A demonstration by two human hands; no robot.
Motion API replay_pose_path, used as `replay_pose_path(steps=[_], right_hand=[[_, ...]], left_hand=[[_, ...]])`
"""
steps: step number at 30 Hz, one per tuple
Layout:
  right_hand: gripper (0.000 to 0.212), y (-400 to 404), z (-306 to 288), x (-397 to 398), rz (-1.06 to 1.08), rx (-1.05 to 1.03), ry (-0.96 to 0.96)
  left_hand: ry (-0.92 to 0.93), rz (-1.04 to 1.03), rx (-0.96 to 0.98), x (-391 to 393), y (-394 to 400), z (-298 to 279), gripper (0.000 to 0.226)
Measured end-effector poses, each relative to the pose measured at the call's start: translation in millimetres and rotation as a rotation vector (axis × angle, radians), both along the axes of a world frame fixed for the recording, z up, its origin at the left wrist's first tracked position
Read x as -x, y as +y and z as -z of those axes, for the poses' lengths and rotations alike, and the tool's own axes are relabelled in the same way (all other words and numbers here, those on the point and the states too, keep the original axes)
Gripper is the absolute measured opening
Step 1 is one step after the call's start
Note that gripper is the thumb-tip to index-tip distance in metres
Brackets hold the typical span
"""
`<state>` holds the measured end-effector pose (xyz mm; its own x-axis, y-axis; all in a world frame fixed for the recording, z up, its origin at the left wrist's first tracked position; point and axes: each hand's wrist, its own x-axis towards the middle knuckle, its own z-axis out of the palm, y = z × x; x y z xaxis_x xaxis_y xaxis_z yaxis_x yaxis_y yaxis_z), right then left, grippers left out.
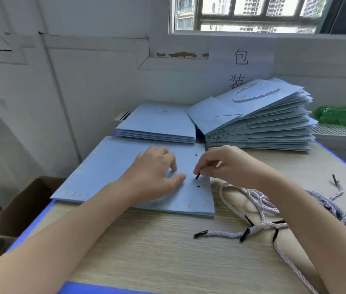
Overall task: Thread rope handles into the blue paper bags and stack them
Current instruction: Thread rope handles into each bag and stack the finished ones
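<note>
Plainly the weak spot is the aim: the right hand (218, 162) pinches a black rope tip (197, 176) between curled fingers, just above the flat blue paper bag (112, 170), a little short of the nearer punched hole (198, 186) — the farther hole (195, 155) sits beyond the knuckles. If the stiff tip comes down slanted it could skid across the smooth paper or crease the hole's rim, and the rope trailing under the wrist into the loose pile of lilac twisted cords (261, 211) may snag there and tug the tip back. The left hand (157, 175) lies palm-down with fingers spread on the bag, gripping nothing; should it lift, I judge the light sheet would slide on the wood-grain table (146, 251). Farther off, a low stack of unthreaded bags (157, 124) lies left of a tall, fanned stack of finished bags (259, 124) — its topmost shows a looped rope handle (254, 95), and the leaning edges look apt to slip.
</note>
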<state>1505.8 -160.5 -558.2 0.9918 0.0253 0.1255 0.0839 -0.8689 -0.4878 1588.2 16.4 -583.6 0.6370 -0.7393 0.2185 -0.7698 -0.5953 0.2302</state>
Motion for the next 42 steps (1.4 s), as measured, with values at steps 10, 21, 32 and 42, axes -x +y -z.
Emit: replay_pose_path(steps=[10, 21, 32, 42], right_hand=[[0.016, 7.8, -2.6, 5.1, -0.035, 0.035, -0.054], [0.014, 35.8, 4.1, 4.3, -0.177, 0.164, -0.076], [0.013, 40.7, 9.5, 2.2, -0.176, 0.017, -0.082], [0.022, 23.5, -12.2, 10.6, -0.048, -0.032, -0.2]], left_hand=[[0.189, -0.123, -0.4, 24.6, -3.2, -6.3, 0.111], [0.163, -0.121, -0.225, 30.7, 2.5, 8.9, 0.113], [0.238, -0.105, -0.072, 21.1, 3.6, 7.4, 0.107], [0.534, -0.032, 0.174, 6.1, 18.7, -14.5, 0.047]])
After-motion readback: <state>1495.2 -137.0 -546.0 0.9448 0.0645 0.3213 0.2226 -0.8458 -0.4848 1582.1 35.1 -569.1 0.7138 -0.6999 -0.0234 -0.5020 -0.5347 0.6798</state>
